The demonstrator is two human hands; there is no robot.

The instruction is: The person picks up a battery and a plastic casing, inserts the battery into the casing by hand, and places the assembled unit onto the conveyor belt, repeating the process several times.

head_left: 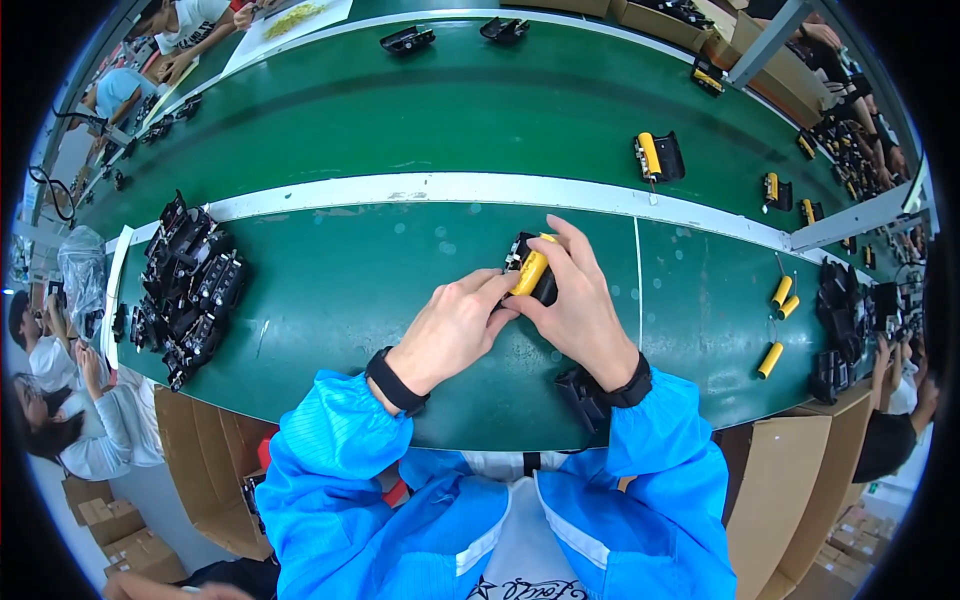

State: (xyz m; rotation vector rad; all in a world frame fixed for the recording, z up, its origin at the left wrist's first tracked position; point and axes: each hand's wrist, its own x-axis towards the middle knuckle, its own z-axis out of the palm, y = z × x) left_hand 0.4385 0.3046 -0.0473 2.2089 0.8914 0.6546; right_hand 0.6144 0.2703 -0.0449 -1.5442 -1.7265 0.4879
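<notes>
Both hands meet over a small black plastic casing [546, 291] that has a yellow cylindrical battery [530, 273] lying in it. My left hand [448, 325] has its fingers closed at the casing's left side, with fingertips against the battery. From the other side my right hand [583, 308] pinches the casing and battery between thumb and fingers. The fingers partly hide the casing's lower end. Close to my right wrist, another black plastic part [582, 398] lies near the table's front edge.
A heap of black casings [195, 290] lies at the left. Loose yellow batteries [770, 360] with wires and more black parts [838, 310] lie at the right. Beyond the white rail [430, 187], the green belt [400, 115] carries casings with batteries [650, 157]. Cardboard boxes [780, 480] flank me; other people work nearby.
</notes>
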